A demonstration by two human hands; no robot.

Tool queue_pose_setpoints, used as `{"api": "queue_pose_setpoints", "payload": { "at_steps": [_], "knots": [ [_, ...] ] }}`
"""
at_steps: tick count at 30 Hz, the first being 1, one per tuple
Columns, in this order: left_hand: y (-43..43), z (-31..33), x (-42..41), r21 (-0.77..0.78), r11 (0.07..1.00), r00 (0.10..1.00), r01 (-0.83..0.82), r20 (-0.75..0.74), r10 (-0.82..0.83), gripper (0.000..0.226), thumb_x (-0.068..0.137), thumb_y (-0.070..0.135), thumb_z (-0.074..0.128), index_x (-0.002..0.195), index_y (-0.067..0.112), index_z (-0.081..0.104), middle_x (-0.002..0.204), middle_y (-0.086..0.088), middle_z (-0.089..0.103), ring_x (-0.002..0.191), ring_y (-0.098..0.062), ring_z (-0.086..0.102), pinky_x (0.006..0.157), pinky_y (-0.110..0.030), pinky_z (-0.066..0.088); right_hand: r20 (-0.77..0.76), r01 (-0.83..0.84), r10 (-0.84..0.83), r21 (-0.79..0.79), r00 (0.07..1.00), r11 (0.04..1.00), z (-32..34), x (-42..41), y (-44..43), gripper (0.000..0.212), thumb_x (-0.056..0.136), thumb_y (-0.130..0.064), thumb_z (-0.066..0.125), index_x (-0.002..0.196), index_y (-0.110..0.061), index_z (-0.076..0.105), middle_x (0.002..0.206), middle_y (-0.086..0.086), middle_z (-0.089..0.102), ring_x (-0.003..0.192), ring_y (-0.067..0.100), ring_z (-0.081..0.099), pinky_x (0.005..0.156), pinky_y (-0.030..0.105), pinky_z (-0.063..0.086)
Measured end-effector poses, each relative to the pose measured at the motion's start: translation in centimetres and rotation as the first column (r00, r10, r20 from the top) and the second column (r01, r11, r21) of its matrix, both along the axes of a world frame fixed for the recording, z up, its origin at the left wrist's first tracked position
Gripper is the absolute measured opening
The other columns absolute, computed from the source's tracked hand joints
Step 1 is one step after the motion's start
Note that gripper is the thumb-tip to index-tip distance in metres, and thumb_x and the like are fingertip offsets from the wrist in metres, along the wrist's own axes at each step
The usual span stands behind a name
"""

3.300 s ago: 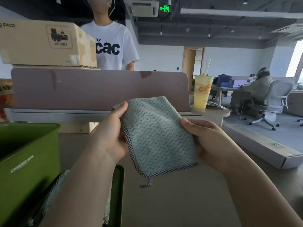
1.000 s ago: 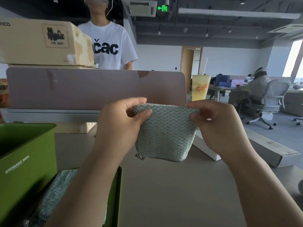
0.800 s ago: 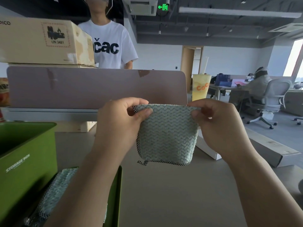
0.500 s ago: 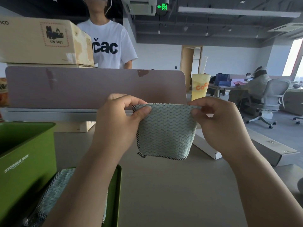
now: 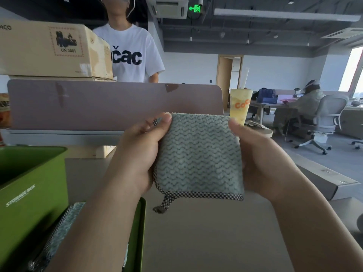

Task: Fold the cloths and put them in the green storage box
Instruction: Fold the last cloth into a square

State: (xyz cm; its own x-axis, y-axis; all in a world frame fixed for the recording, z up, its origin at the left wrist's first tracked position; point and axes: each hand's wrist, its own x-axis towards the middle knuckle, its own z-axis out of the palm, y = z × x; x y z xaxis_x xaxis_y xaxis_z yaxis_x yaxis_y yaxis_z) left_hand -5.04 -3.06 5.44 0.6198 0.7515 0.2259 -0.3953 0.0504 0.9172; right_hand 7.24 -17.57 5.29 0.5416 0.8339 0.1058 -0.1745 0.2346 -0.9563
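Observation:
A folded pale green cloth [image 5: 198,156] with a wavy weave and checked trim hangs in the air above the table. My left hand [image 5: 137,154] grips its left edge, thumb on the top corner. My right hand [image 5: 261,161] grips its right edge, thumb on the top right corner. A checked loop dangles from the lower left corner. The green storage box [image 5: 29,185] stands open at the left. Below my left forearm, a green tray or lid [image 5: 140,232] holds another pale green cloth [image 5: 62,224], partly hidden by my arm.
The beige table [image 5: 206,242] spreads below the cloth. A mauve desk divider [image 5: 88,103] stands behind, with cardboard boxes [image 5: 49,50] on top. A person in a white T-shirt [image 5: 133,54] stands beyond it. A yellow drink cup [image 5: 239,105] and a long flat carton [image 5: 326,181] are at the right.
Earlier the cloth was held by its sides, then pinched by its top corners. Now both hands grip lower along its side edges, and it hangs flatter and nearer to me.

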Motion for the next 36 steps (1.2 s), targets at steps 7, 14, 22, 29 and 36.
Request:
{"api": "queue_pose_setpoints", "payload": {
  "at_steps": [7,14,22,29,36],
  "knots": [
    [-0.1,0.5,-0.5,-0.190,0.919,0.938,0.345,0.085,-0.335,0.039,0.075,0.031,0.063,0.108,0.012,0.069,0.100,-0.003,0.076,0.085,-0.015,0.073,0.067,-0.029,0.057,-0.029,-0.026,0.028,0.053,0.999,0.998,0.1,-0.5,0.3,0.032,0.077,-0.019,0.062,0.104,-0.003,0.068,0.103,0.012,0.075,0.089,0.028,0.072,0.077,0.045,0.059],
    [-0.6,-0.3,-0.4,-0.090,0.828,0.804,0.554,-0.199,-0.560,0.041,0.070,0.028,0.065,0.107,0.010,0.068,0.103,-0.006,0.075,0.087,-0.017,0.073,0.069,-0.029,0.060,-0.052,0.068,-0.060,0.156,0.997,0.985,0.6,-0.5,0.0,0.039,0.076,-0.016,0.063,0.110,0.001,0.064,0.104,0.017,0.074,0.089,0.033,0.073,0.068,0.043,0.059],
    [-0.3,-0.8,0.2,0.025,0.945,0.941,0.326,-0.109,-0.322,0.039,0.061,0.007,0.067,0.100,0.006,0.066,0.091,-0.007,0.077,0.078,-0.016,0.074,0.061,-0.021,0.058,-0.122,0.150,-0.128,0.194,0.984,0.969,-0.2,-0.3,0.9,0.023,0.091,-0.006,0.054,0.109,0.007,0.062,0.105,0.023,0.072,0.092,0.036,0.071,0.070,0.042,0.060],
    [0.1,-0.7,-0.4,0.063,0.943,0.930,0.327,-0.199,-0.309,0.021,0.083,-0.007,0.059,0.098,0.008,0.065,0.082,-0.004,0.076,0.067,-0.014,0.072,0.051,-0.022,0.054,-0.064,0.111,-0.107,0.076,0.992,0.991,-0.3,-0.6,0.8,0.017,0.088,0.003,0.056,0.101,0.009,0.065,0.092,0.019,0.075,0.073,0.024,0.073,0.059,0.029,0.059],
    [1.0,-1.7,-2.5,0.105,0.965,0.939,0.240,-0.277,-0.203,0.016,0.092,0.002,0.054,0.102,0.010,0.063,0.068,-0.002,0.073,0.056,-0.014,0.070,0.044,-0.020,0.050,-0.062,0.160,-0.157,0.052,0.986,0.986,-0.7,-2.1,2.4,0.014,0.090,0.000,0.054,0.097,0.005,0.066,0.090,0.016,0.076,0.076,0.027,0.074,0.060,0.032,0.060]
  ]
}}
